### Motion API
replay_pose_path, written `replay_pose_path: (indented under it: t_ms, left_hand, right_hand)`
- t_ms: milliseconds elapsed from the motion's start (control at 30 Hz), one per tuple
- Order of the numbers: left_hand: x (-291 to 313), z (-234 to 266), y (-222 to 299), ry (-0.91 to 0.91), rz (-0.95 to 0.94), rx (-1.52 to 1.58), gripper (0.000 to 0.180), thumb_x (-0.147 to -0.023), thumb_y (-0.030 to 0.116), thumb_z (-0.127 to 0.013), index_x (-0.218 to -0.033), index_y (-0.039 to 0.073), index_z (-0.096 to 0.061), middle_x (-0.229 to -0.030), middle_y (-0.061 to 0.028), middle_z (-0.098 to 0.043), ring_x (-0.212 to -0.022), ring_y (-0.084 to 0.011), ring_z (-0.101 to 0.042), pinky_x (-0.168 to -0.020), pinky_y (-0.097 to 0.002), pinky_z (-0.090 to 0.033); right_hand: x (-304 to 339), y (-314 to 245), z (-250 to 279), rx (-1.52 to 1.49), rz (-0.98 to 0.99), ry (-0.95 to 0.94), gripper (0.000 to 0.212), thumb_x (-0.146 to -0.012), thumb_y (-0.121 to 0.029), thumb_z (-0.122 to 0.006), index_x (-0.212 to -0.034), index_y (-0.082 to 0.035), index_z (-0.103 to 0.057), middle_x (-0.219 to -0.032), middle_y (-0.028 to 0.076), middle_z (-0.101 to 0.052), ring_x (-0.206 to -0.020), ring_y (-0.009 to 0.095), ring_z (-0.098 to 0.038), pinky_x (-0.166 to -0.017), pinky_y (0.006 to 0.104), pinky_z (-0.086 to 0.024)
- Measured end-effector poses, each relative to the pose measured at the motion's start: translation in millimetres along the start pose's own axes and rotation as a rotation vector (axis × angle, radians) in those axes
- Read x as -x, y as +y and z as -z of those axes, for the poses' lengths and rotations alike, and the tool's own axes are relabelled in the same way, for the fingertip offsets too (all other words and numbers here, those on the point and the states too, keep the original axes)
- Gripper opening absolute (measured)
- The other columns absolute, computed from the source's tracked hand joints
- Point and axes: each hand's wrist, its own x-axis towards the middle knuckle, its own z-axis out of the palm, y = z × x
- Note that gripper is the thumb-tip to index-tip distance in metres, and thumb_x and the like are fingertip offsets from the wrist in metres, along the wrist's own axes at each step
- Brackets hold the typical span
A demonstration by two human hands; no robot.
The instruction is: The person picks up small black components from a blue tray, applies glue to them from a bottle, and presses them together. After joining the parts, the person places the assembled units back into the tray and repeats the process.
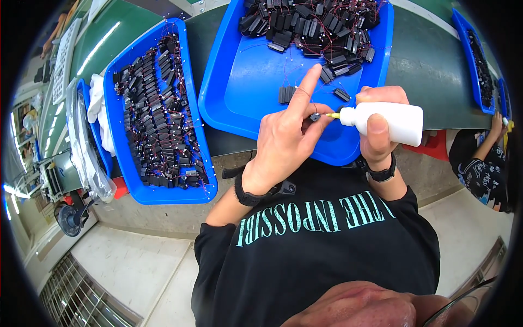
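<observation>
In my left hand [286,133] a small black block with thin wires [315,117] is pinched between thumb and fingers, while the index finger points up and away. My right hand [377,133] is wrapped round a white squeeze bottle [393,121], tilted on its side. The bottle's yellow nozzle tip [333,115] meets or nearly meets the block's wire end; I cannot tell which. Both hands are over the near part of a blue tray [229,117]. A heap of black wired blocks [310,27] fills its far end, and a few loose ones [341,95] lie closer to my hands.
To the left, a second blue tray [117,158] holds black blocks in rows with dark red wires. Plastic bags [90,152] and a small fan [70,218] are further left. Another person [482,163] sits at the far right beside more blue trays [463,38].
</observation>
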Motion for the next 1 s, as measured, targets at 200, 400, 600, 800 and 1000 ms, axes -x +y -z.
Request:
replay_pose_path:
  t_ms: [200, 400, 600, 800, 1000]
  left_hand:
    - [1.7, 2.3, 2.9, 0.077, 0.023, 0.05, 0.072, -0.079, 0.004, -0.071, -0.142, 0.006, -0.038, -0.079, -0.0086, -0.071, -0.056, -0.019, -0.064, -0.055, -0.026, -0.051]
    - [5.3, 35.7, -6.8, 0.212, 0.122, -0.113, 0.038, -0.081, 0.01, -0.072, -0.116, 0.003, -0.059, -0.077, -0.0084, -0.067, -0.06, -0.0156, -0.062, -0.054, -0.0256, -0.048]
    - [-11.1, 27.9, -4.1, 0.149, 0.109, -0.689, 0.03, -0.078, 0.026, -0.077, -0.088, 0.004, -0.059, -0.078, -0.0109, -0.061, -0.067, -0.0259, -0.064, -0.054, -0.0372, -0.05]
    - [-19.2, 18.9, -8.6, 0.046, 0.183, -0.866, 0.042, -0.071, 0.035, -0.08, -0.085, 0.004, -0.055, -0.08, -0.0115, -0.062, -0.071, -0.0287, -0.065, -0.058, -0.0386, -0.051]
    - [-15.5, 20.8, -9.7, 0.026, 0.173, -0.804, 0.039, -0.071, 0.03, -0.079, -0.087, 0.004, -0.055, -0.081, -0.0118, -0.062, -0.073, -0.0294, -0.065, -0.06, -0.0392, -0.052]
  right_hand:
    - [6.4, 12.0, 3.1, 0.018, 0.013, 0.132, 0.043, -0.084, -0.043, -0.059, -0.095, -0.001, -0.053, -0.072, 0.006, -0.051, -0.058, 0.013, -0.044, -0.059, 0.0283, -0.039]
    - [-1.7, 6.8, 0.7, -0.206, -0.027, 0.211, 0.046, -0.086, -0.048, -0.056, -0.094, -0.003, -0.051, -0.067, 0.004, -0.045, -0.052, 0.013, -0.038, -0.053, 0.0279, -0.033]
    - [-2.5, 8.5, 1.7, -0.146, -0.073, 0.173, 0.05, -0.084, -0.05, -0.057, -0.095, -0.002, -0.051, -0.066, 0.004, -0.046, -0.053, 0.013, -0.04, -0.053, 0.0281, -0.035]
    - [-1.1, 10.5, 3.8, -0.082, -0.058, 0.166, 0.053, -0.082, -0.053, -0.058, -0.095, -0.001, -0.052, -0.067, 0.004, -0.047, -0.055, 0.013, -0.045, -0.053, 0.0276, -0.036]
    - [-0.2, 9.8, 5.4, -0.078, -0.073, 0.167, 0.055, -0.082, -0.054, -0.058, -0.095, -0.001, -0.052, -0.068, 0.004, -0.048, -0.056, 0.014, -0.046, -0.053, 0.0271, -0.037]
